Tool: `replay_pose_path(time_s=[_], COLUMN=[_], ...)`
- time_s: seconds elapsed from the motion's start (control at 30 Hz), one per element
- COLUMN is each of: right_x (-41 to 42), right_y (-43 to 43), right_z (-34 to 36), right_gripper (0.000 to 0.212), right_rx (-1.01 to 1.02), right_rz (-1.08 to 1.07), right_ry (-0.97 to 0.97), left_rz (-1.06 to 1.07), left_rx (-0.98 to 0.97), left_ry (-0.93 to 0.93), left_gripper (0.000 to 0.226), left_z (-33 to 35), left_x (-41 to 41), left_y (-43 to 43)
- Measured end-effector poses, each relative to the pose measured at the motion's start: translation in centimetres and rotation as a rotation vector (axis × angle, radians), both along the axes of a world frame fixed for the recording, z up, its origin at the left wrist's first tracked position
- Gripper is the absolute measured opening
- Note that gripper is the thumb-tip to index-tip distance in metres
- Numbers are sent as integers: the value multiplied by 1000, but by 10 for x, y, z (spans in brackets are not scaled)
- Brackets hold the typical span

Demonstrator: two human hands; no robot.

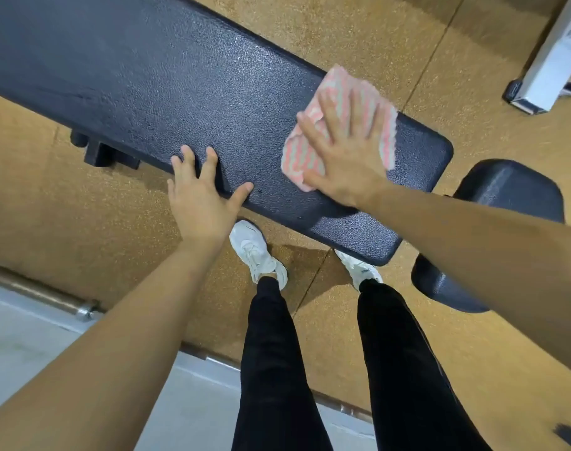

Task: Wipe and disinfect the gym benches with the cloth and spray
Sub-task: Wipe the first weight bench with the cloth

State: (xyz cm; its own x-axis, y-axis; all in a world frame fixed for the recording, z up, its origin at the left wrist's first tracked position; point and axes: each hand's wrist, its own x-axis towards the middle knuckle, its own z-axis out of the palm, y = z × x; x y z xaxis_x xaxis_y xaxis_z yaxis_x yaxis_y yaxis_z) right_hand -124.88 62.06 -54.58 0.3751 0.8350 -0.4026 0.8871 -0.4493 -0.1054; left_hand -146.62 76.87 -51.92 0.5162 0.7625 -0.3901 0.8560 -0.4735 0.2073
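A long black padded gym bench (180,86) runs from the upper left down to the right. A pink and white striped cloth (310,157) lies flat on its right end. My right hand (346,148) presses on the cloth with straight, spread fingers. My left hand (201,193) rests on the bench's near edge, fingers straight on the pad and thumb out to the right. No spray bottle is in view.
A second black pad (505,203) sits just right of the bench end. A white machine frame (551,60) stands at the upper right. My feet in white shoes (255,249) stand on tan speckled flooring. A metal bar (49,297) lies at the left.
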Motion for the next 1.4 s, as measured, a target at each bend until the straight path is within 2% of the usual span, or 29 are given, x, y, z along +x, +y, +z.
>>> replay_pose_path(time_s=[0.1, 0.3, 0.43, 0.57, 0.7, 0.83, 1.07, 1.2, 1.3, 1.4], right_x=[-42, -101, -78, -28, 15, 10, -68, -95, -89, -71], right_y=[-10, -40, -34, 5, 62, 85, 57, 45, 45, 55], right_z=[1, 5, 7, 2, 6, 3, -3, -3, -2, 1], right_gripper=[88, 72, 68, 73, 81, 84, 99, 93, 82, 79], right_rx=[-2, -27, 5, 0, -57, -68, -24, 21, 29, 32], right_rz=[83, 204, 227, -6, -71, 5, 325, 351, 331, 242], right_ry=[21, 85, 109, 50, 17, -22, -1, 64, 109, 109], left_rz=[-3, -3, -3, -11, -1, 0, 35, 60, 94, 110], left_rx=[-3, -22, -36, -34, -52, -78, -125, -166, -101, -28], left_ry=[13, 2, 9, -14, -8, -32, -173, -261, -342, -345], left_gripper=[90, 89, 88, 87, 86, 80, 54, 45, 41, 44], left_z=[4, 8, 9, 5, 5, 6, 11, 16, 17, 14], left_x=[1, 0, -1, -4, -5, -8, -26, -36, -40, -39], left_y=[1, 3, 5, 4, 5, 8, 28, 42, 59, 85])
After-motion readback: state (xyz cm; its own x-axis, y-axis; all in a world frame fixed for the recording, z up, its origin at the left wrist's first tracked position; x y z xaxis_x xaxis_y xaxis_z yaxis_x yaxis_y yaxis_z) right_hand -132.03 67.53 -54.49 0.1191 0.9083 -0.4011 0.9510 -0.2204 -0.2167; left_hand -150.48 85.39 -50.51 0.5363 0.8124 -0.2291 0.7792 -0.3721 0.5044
